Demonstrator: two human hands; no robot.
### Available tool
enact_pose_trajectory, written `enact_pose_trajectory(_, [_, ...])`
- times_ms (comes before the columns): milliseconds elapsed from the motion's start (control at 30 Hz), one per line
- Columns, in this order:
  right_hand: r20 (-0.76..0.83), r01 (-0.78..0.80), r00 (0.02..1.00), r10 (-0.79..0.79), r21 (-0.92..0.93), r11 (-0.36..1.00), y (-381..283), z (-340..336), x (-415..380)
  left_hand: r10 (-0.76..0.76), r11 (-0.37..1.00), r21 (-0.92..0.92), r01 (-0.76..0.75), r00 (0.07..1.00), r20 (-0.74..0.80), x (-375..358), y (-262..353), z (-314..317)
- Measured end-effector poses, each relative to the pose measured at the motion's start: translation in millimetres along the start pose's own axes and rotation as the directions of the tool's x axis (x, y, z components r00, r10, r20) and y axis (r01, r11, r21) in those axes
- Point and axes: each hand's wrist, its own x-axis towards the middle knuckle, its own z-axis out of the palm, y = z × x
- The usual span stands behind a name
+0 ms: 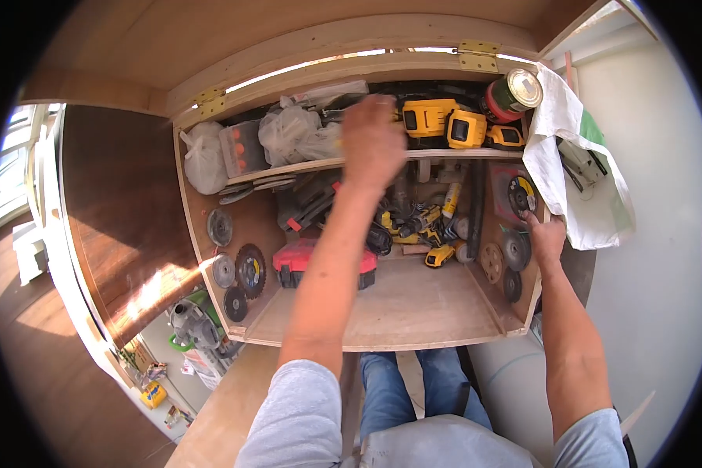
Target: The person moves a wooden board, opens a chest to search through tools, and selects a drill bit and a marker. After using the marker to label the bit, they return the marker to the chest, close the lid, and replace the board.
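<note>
My left hand (374, 140) is blurred by motion over the upper shelf (320, 163) of a wooden tool box. It is between the plastic bags (287, 134) and a yellow-and-black battery pack (429, 117); whatever its fingers touch is hidden. At the right, my right hand (547, 236) is closed around the front edge of the box's side panel (532, 300). Just above its fingertips hangs a black-and-yellow disc (522, 195). More yellow battery packs (466, 129) stand along the shelf, beside a tin can (513, 95) lying tilted.
Below the shelf are a red-and-black case (292, 261), cordless drills (421, 225) and a yellow tube (451, 200). Cutting discs and a saw blade (250, 271) hang on the side walls. A white sack (593, 195) hangs outside right. The hinged lid (288, 35) is raised overhead.
</note>
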Motion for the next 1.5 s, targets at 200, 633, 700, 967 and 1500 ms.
enact_pose_trajectory(200, [0.06, -0.087, 0.994, 0.088, -0.019, 0.996, -8.3, -4.8, -1.3, -0.271, 0.961, 0.039, 0.275, 0.897, 0.348, 0.8, -131.7, -28.0])
enact_pose_trajectory(633, [-0.01, -0.013, 1.0, 0.013, 0.011, 1.0, -4.0, -0.5, -1.7, -0.066, 0.961, 0.264, -0.077, 0.868, 0.492, 5.9, -117.2, 16.1])
enact_pose_trajectory(700, [0.009, -0.034, 0.999, 0.034, 0.027, 0.999, -3.0, -1.2, -2.6, -0.098, 0.995, 0.044, 0.088, 0.872, 0.479, 14.6, -125.6, 0.4])
enact_pose_trajectory(967, [0.096, -0.166, 0.981, 0.169, -0.04, 0.985, -7.9, -5.0, -0.4, -0.587, 0.779, 0.393, 0.488, 0.789, 0.183, 10.4, -125.3, -60.8])
enact_pose_trajectory(1500, [0.052, -0.087, 0.995, 0.086, 0.014, 0.996, -8.0, -4.6, -1.5, 0.003, 0.795, -0.573, 0.2, 0.943, 0.333, -5.8, -31.5, -4.5])
